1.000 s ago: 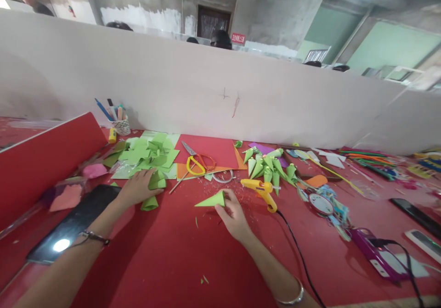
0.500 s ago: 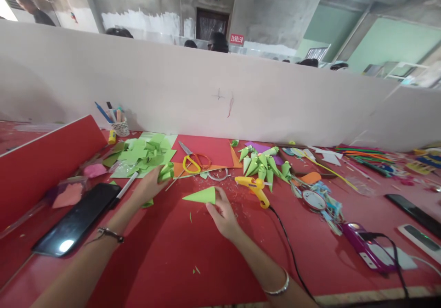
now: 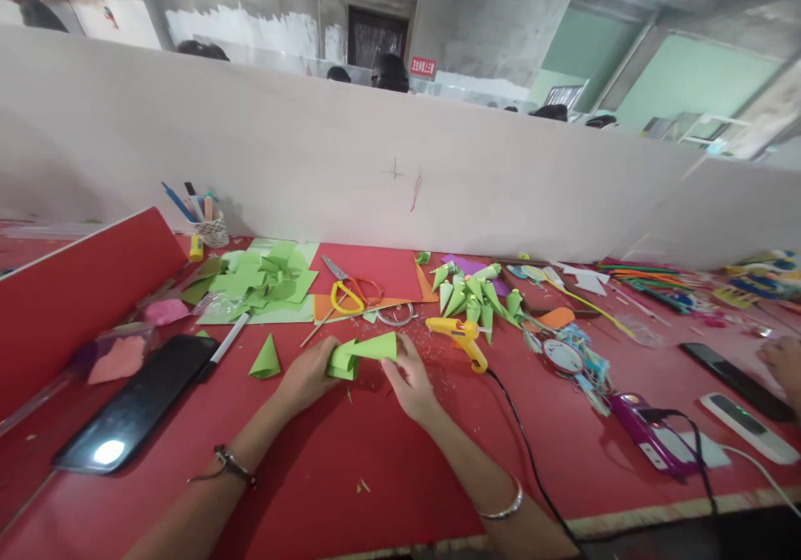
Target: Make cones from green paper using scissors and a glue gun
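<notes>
My right hand (image 3: 410,383) grips a light green paper cone (image 3: 380,346) by its wide end, the tip directed left. My left hand (image 3: 308,378) is closed on curled green paper (image 3: 341,363), which the cone's tip overlaps. Whether the two are touching I cannot tell. Left of my left hand, another green paper cone (image 3: 266,358) stands on the red table (image 3: 325,485). A yellow glue gun (image 3: 461,341) lies right of my right hand, its black cord running toward the front edge. Scissors with yellow and red handles (image 3: 351,290) lie behind my hands.
Loose green paper pieces (image 3: 266,283) lie at the back left, and several finished-looking cones (image 3: 472,295) at the back right. A black phone (image 3: 141,401) is at left. A purple device (image 3: 654,435) and another person's hand (image 3: 783,364) are at right. A white partition (image 3: 350,168) stands behind.
My left hand has moved right with the curled green paper, up to the cone in my right hand. The cone at left now shows fully. Another person's hand has appeared at right.
</notes>
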The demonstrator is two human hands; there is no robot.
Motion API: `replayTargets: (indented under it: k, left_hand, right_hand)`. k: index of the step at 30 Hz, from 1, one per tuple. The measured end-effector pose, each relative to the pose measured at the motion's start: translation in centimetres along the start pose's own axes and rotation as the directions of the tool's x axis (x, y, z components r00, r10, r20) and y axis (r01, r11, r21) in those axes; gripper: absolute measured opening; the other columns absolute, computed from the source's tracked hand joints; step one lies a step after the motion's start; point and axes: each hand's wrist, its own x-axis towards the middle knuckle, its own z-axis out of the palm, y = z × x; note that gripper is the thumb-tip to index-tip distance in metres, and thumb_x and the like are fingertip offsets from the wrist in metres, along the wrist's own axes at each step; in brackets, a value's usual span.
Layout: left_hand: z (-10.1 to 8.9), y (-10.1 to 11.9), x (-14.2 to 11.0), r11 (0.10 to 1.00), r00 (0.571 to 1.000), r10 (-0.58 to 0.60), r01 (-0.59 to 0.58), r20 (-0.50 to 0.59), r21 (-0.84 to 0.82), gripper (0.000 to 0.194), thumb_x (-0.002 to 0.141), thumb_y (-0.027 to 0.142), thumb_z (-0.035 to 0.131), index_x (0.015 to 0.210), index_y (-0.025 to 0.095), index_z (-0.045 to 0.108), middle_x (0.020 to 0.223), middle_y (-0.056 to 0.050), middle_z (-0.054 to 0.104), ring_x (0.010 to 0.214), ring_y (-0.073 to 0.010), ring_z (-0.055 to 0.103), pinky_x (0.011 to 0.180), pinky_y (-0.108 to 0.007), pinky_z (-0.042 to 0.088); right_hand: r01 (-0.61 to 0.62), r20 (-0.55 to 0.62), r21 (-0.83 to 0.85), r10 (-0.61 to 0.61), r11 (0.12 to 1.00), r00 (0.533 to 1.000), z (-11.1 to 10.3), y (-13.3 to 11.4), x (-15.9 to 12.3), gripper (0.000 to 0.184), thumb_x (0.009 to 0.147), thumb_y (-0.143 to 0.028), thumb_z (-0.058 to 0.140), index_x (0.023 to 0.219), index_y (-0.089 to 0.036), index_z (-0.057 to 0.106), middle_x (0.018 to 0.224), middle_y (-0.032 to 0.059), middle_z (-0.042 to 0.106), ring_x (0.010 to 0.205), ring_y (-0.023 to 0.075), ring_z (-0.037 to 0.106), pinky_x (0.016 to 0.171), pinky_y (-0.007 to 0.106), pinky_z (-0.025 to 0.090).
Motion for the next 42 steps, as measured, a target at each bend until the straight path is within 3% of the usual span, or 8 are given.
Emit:
replayTargets:
  k: [10,15,25,28,31,36,39,42]
  left_hand:
    - [-0.2,0.5,-0.5,0.994,0.994,-0.103,0.103,0.020,0.022,0.026,0.072,0.031,0.054,0.090,0.020,0.039,0.074,-0.002,0.058,0.068,-0.0185,0.057,0.057,-0.024,0.036]
    - [-0.1,0.5,-0.6,0.993,0.996,-0.080,0.076,0.049,0.089,0.030,0.074,0.038,0.051,0.093,0.019,0.037,0.077,-0.005,0.061,0.070,-0.0219,0.060,0.054,-0.025,0.035]
    - [-0.6,0.9,-0.8,0.998,0.997,-0.051,0.049,0.054,0.050,0.031,0.072,0.035,0.051,0.094,0.018,0.037,0.073,-0.004,0.060,0.068,-0.0227,0.060,0.054,-0.025,0.035]
    - [-0.9,0.8,-0.7,0.999,0.998,-0.054,0.054,0.041,0.010,0.032,0.071,0.037,0.053,0.094,0.018,0.040,0.070,-0.003,0.059,0.065,-0.0211,0.059,0.052,-0.024,0.033]
    - [-1.1,0.7,-0.6,0.992,0.996,-0.092,0.093,0.012,-0.085,0.035,0.070,0.046,0.053,0.088,0.018,0.044,0.065,-0.001,0.059,0.059,-0.0189,0.057,0.051,-0.023,0.034]
    - [-1.1,0.4,-0.2,0.971,0.992,-0.121,0.114,-0.021,-0.210,0.035,0.072,0.052,0.051,0.080,0.018,0.046,0.061,0.001,0.058,0.057,-0.0154,0.055,0.055,-0.023,0.038]
    - [-0.9,0.2,-0.2,0.967,0.994,-0.107,0.099,-0.024,-0.235,0.036,0.071,0.051,0.052,0.082,0.018,0.047,0.064,0.001,0.059,0.058,-0.0149,0.055,0.054,-0.023,0.038]
    - [-0.8,0.2,-0.4,0.954,0.996,-0.086,0.080,-0.008,-0.289,0.035,0.071,0.050,0.054,0.083,0.017,0.048,0.064,0.002,0.060,0.059,-0.0146,0.056,0.055,-0.023,0.040]
  right_hand:
    - [0.046,-0.074,-0.092,-0.053,0.995,0.996,-0.7,-0.7,0.5,0.025,0.085,-0.025,0.040,0.097,-0.020,0.061,0.109,0.0096,0.049,0.104,0.0201,0.048,0.092,0.036,0.038]
    - [0.096,0.098,-0.178,-0.079,0.979,0.992,0.1,-1.6,0.6,0.021,0.085,-0.023,0.040,0.091,-0.018,0.060,0.110,0.0091,0.045,0.101,0.0180,0.048,0.089,0.033,0.040]
    - [0.196,0.409,-0.341,-0.043,0.919,0.912,3.1,-3.4,0.9,0.019,0.086,-0.025,0.042,0.079,-0.016,0.057,0.124,0.0085,0.035,0.115,0.0208,0.034,0.099,0.039,0.029]
    - [0.142,0.323,-0.246,-0.057,0.959,0.945,2.4,-3.5,1.2,0.019,0.084,-0.026,0.044,0.097,-0.019,0.055,0.124,0.0082,0.034,0.117,0.0206,0.033,0.100,0.039,0.029]
    - [0.031,0.182,-0.153,-0.003,0.988,0.983,1.5,-2.6,1.2,0.038,0.081,-0.026,0.048,0.118,-0.024,0.043,0.122,0.0078,0.037,0.119,0.0203,0.033,0.101,0.039,0.028]
    - [-0.119,0.287,-0.121,0.149,0.986,0.946,1.8,0.1,0.8,0.061,0.075,-0.027,0.055,0.130,-0.027,0.028,0.127,0.0079,0.038,0.115,0.0205,0.039,0.097,0.039,0.032]
    - [-0.069,0.322,-0.178,0.125,0.982,0.939,2.6,0.8,0.9,0.049,0.072,-0.027,0.059,0.119,-0.023,0.045,0.122,0.0085,0.042,0.116,0.0214,0.037,0.098,0.038,0.030]
    - [-0.037,0.331,-0.197,0.102,0.980,0.938,3.1,0.8,1.2,0.021,0.068,-0.026,0.063,0.088,-0.019,0.060,0.117,0.0082,0.044,0.111,0.0221,0.040,0.095,0.036,0.032]
